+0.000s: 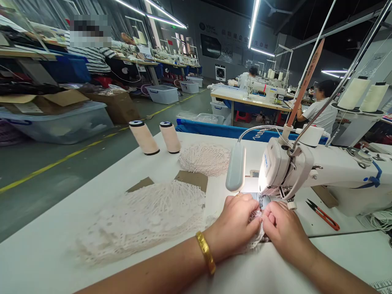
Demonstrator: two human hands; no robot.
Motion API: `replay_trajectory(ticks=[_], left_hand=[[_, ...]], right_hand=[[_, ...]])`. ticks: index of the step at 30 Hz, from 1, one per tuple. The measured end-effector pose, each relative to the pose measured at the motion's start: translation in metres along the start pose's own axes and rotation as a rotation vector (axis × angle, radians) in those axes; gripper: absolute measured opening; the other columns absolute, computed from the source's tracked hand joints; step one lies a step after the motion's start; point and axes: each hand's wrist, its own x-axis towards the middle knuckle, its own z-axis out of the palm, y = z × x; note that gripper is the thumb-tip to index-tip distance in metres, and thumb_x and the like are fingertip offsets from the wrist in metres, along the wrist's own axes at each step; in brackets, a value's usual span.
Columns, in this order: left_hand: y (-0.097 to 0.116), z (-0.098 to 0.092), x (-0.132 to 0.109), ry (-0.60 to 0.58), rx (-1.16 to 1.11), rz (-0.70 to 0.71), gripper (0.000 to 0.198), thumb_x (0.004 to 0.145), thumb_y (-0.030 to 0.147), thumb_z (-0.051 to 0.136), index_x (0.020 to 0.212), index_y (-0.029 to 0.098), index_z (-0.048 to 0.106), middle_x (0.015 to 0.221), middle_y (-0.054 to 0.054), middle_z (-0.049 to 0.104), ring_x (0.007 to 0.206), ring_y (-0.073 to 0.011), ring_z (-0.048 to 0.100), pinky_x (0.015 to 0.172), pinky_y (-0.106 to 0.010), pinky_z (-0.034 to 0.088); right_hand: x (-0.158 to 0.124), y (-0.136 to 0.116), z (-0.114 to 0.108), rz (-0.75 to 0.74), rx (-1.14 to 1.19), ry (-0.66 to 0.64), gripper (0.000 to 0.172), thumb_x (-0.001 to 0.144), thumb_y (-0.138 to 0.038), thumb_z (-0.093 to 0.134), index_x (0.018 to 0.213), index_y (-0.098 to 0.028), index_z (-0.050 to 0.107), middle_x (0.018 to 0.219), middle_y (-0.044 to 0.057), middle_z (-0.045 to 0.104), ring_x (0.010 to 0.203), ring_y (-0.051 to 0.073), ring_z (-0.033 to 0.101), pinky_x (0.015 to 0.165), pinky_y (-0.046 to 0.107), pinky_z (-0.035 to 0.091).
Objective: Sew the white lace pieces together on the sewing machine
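Note:
Close to the needle of a white sewing machine (pixel 284 159), both my hands pinch a piece of white lace (pixel 255 239). My left hand (pixel 235 222) is closed on the lace from the left, thumb pointing toward the needle. From the right, my right hand (pixel 280 224) grips the lace edge with fingers curled, the two hands almost touching. Part of the lace and the presser foot area are hidden behind my fingers. Left of my hands lies a wide spread of white lace pieces (pixel 153 220) on the table. Behind it sits a smaller lace heap (pixel 205 159).
Two cream thread cones (pixel 143 138) stand at the table's far left edge. A lamp (pixel 235 166) hangs left of the machine head. Red-handled thread snips (pixel 323 214) lie to the right. Brown cardboard (pixel 192 179) shows beneath the lace. Other people sit at machines beyond.

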Motion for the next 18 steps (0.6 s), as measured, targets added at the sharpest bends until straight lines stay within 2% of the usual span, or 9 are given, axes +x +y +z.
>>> replay_trajectory(ticks=[3,6,8,11,15,18], left_hand=[[-0.001,0.007,-0.002,0.147,0.103,0.060,0.004,0.087,0.018,0.056,0.084,0.019,0.059,0.092,-0.005,0.061,0.088,-0.0250,0.056,0.084,-0.043,0.040],[-0.004,0.012,-0.006,0.335,0.218,0.204,0.012,0.083,0.010,0.058,0.090,0.019,0.062,0.095,-0.006,0.063,0.089,-0.0261,0.056,0.080,-0.041,0.037],[-0.006,0.014,-0.009,0.384,0.274,0.346,0.015,0.089,0.008,0.053,0.083,0.019,0.061,0.088,-0.005,0.063,0.082,-0.0238,0.055,0.077,-0.039,0.036],[-0.007,0.014,-0.012,0.366,0.262,0.497,0.025,0.096,0.007,0.048,0.077,0.019,0.059,0.076,-0.001,0.062,0.070,-0.0191,0.052,0.074,-0.037,0.036],[-0.008,0.011,-0.014,0.296,0.248,0.494,0.028,0.097,0.008,0.050,0.074,0.019,0.060,0.076,0.000,0.066,0.069,-0.0176,0.055,0.074,-0.037,0.039],[-0.010,0.008,-0.015,0.266,0.235,0.489,0.027,0.100,0.011,0.051,0.078,0.019,0.064,0.082,-0.001,0.070,0.075,-0.0188,0.060,0.079,-0.038,0.042]], right_hand=[[0.003,0.000,0.002,0.019,-0.069,0.026,0.019,0.088,-0.019,0.053,0.073,-0.025,0.043,0.062,-0.002,0.055,0.064,0.019,0.054,0.059,0.026,0.035],[0.003,0.001,0.004,0.023,-0.100,0.051,0.015,0.089,-0.019,0.052,0.077,-0.025,0.047,0.059,-0.003,0.051,0.059,0.019,0.052,0.057,0.026,0.033],[0.002,0.002,0.005,0.015,-0.105,0.069,0.012,0.091,-0.021,0.052,0.080,-0.025,0.050,0.061,-0.003,0.052,0.057,0.019,0.051,0.056,0.026,0.033],[0.000,0.005,0.004,-0.020,-0.085,0.063,0.011,0.095,-0.020,0.053,0.085,-0.024,0.055,0.069,-0.001,0.060,0.063,0.019,0.055,0.058,0.027,0.036],[-0.004,0.009,-0.001,-0.152,-0.092,-0.009,0.020,0.098,-0.014,0.049,0.088,-0.024,0.063,0.085,0.003,0.065,0.076,0.021,0.058,0.064,0.029,0.039],[-0.008,0.012,-0.004,-0.249,-0.130,-0.021,0.024,0.098,-0.010,0.047,0.094,-0.023,0.067,0.085,0.003,0.064,0.077,0.022,0.056,0.066,0.030,0.039]])
